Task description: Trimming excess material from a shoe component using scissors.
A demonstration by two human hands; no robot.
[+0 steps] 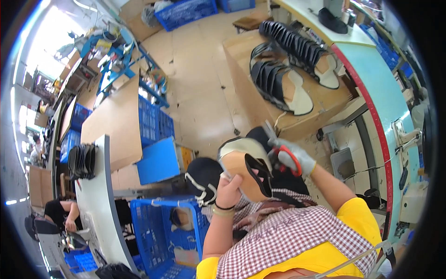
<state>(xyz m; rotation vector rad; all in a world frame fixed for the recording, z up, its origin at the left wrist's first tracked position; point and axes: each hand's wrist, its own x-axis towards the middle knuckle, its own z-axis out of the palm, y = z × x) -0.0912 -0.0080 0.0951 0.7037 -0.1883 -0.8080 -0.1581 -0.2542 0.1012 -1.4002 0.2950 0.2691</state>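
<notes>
Head view: bare left hand (229, 189), fingers clenched on a tan-and-black shoe piece (248, 185) in front of the checked cloth apron (288, 228); grey-gloved right hand (304, 158), fingers grasping red-handled metal scissors (296, 161) beside it.

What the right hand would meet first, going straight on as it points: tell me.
Probably the dark rounded shape just beyond the scissors in the right hand; depth is unclear.

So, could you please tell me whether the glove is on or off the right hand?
On: the grey glove covers the right hand holding red-handled scissors, and bare skin starts at its cuff.
</notes>
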